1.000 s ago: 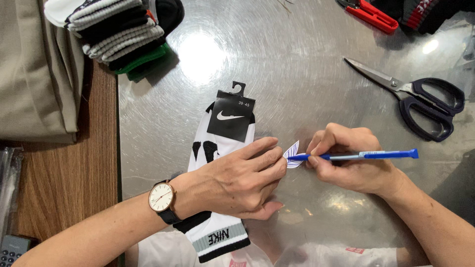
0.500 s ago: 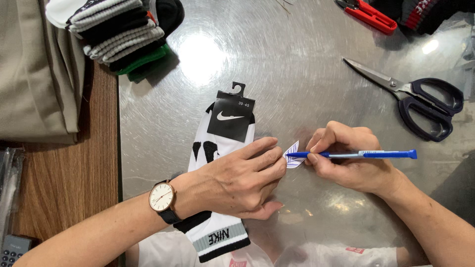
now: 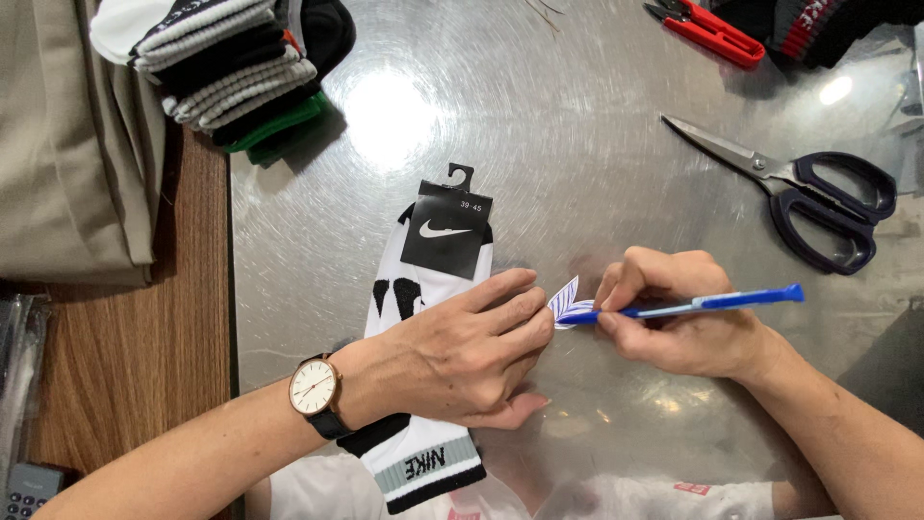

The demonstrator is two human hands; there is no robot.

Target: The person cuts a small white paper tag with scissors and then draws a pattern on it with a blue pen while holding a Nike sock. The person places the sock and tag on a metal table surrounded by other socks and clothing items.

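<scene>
I am looking down through the head camera at a brushed steel tabletop (image 3: 597, 125). The step in hand, as I judge it, is writing on a small white paper tag with blue stripes (image 3: 566, 303), which sits near the centre of the view.

The left hand (image 3: 462, 351) lies flat, palm down, across a folded white sock with black patches and a black card header (image 3: 428, 279). Its fingertips pinch the tag's left edge against the table, so the hand is closed on the tag rather than spread free. A round white-faced wristwatch on a dark strap (image 3: 313, 390) sits on that wrist.

The right hand (image 3: 674, 313) is curled tight around a blue plastic pen (image 3: 693, 306), whose tip touches the tag and whose cap end points to three o'clock. The two hands are nearly together — only the tag lies between them.

From the tag, the sock runs from eleven o'clock down to seven o'clock. Large scissors with dark blue handles (image 3: 799, 188) lie at two o'clock, well apart, and small red-handled snips (image 3: 707, 29) at one o'clock. A stack of folded socks in grey, black and green (image 3: 231, 77) sits at ten o'clock.

The next stroke, I judge, calls for a steady pinch — the tag is light and would slide easily.
</scene>
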